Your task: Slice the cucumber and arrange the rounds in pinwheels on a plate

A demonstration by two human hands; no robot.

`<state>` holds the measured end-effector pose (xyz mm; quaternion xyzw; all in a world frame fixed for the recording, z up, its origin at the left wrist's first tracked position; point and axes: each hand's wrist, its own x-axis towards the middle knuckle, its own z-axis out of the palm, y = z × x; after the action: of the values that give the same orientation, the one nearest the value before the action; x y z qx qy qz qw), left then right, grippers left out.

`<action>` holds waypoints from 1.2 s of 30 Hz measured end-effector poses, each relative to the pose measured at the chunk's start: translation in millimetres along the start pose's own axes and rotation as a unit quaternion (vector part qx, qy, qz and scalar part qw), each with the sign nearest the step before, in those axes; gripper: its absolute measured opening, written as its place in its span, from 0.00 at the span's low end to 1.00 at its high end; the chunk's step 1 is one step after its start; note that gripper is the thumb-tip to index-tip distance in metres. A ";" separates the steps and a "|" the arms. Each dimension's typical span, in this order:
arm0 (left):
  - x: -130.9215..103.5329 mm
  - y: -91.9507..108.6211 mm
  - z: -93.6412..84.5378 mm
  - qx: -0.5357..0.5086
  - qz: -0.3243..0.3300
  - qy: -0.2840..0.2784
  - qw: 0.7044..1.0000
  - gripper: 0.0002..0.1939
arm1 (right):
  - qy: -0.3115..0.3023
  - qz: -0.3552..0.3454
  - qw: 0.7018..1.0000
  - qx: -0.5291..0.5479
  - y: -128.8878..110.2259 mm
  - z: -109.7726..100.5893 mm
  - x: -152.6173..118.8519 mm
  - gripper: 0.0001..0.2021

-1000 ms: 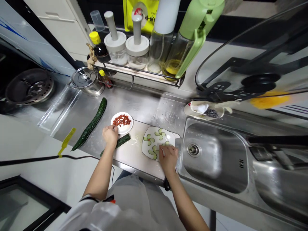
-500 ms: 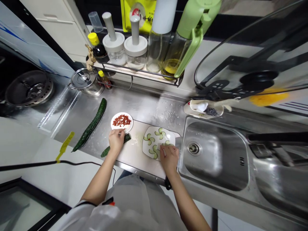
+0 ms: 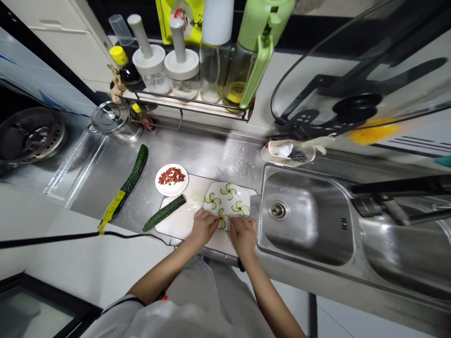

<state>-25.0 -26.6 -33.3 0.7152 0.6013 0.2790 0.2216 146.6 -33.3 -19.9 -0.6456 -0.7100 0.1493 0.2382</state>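
Observation:
A white square plate (image 3: 244,194) lies on the cutting board (image 3: 193,203), bearing several pinwheels of thin cucumber slices (image 3: 240,208), with small red centres. Over its near edge, my left hand (image 3: 203,229) pinches a small red goji berry (image 3: 221,218) at the pinwheel closest to me. My right hand (image 3: 244,237) is beside it at the plate's near right edge, fingers curled together; what they hold, if anything, is hidden. To the left, a small white dish (image 3: 169,190) contains red goji berries (image 3: 172,176). A cut cucumber piece (image 3: 164,213) rests across the board's left edge.
A whole cucumber (image 3: 136,172) lies on the steel counter at left, near a lidded pot (image 3: 114,123). A rack (image 3: 207,105) of jars and bottles runs along the back. The sink (image 3: 310,216) is at right, with a cable (image 3: 134,236) along the front left.
My left hand has moved right from the goji berry dish to the plate, carrying a berry. My right hand stays by the plate. The camera view has shifted slightly.

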 end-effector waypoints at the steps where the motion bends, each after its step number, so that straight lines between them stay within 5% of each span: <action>1: -0.6 0.0 1.7 0.008 -0.003 -0.003 1.000 0.05 | -0.003 -0.004 1.000 0.002 -1.1 0.8 -1.6 0.10; 7: 1.3 3.4 3.6 0.035 -0.011 -0.039 0.999 0.06 | -0.025 -0.020 0.999 0.011 -8.7 5.5 -7.0 0.11; 36: -0.2 2.1 8.7 0.050 -0.003 -0.048 0.998 0.07 | -0.044 -0.019 0.999 -0.012 -5.4 18.8 -10.5 0.11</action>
<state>-17.7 -27.0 -38.5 0.7362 0.6051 0.2135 0.2152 132.6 -42.5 -34.4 -0.6274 -0.7338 0.1642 0.2022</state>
